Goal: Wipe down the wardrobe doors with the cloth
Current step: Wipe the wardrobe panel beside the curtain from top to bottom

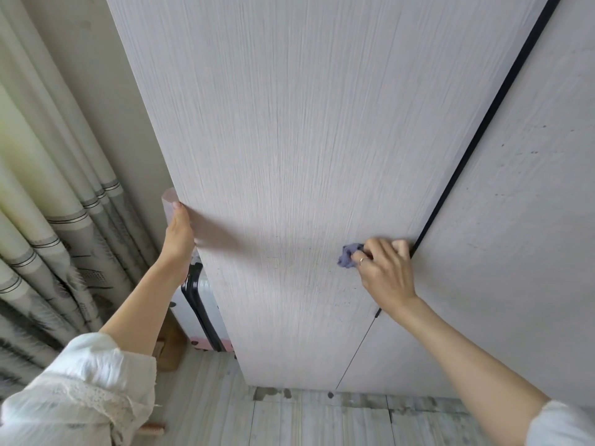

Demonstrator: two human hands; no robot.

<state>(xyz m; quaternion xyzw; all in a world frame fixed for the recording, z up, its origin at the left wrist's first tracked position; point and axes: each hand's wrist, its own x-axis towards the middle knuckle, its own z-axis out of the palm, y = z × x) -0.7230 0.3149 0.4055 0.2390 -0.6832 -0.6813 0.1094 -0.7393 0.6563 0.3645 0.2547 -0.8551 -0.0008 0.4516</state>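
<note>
- Blue-grey cloth point(348, 255), bunched small, pressed against the pale wood-grain wardrobe door point(289, 140) near that door's right edge.
- Right hand point(384, 268) has fingers curled round the cloth, beside the dark strip point(483, 123).
- Left hand point(178, 235) grips the door's left edge.
- Curtains point(48, 188) hang further left.

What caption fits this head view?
Right hand wipes wardrobe door with bunched cloth; left hand grips its edge.
</note>
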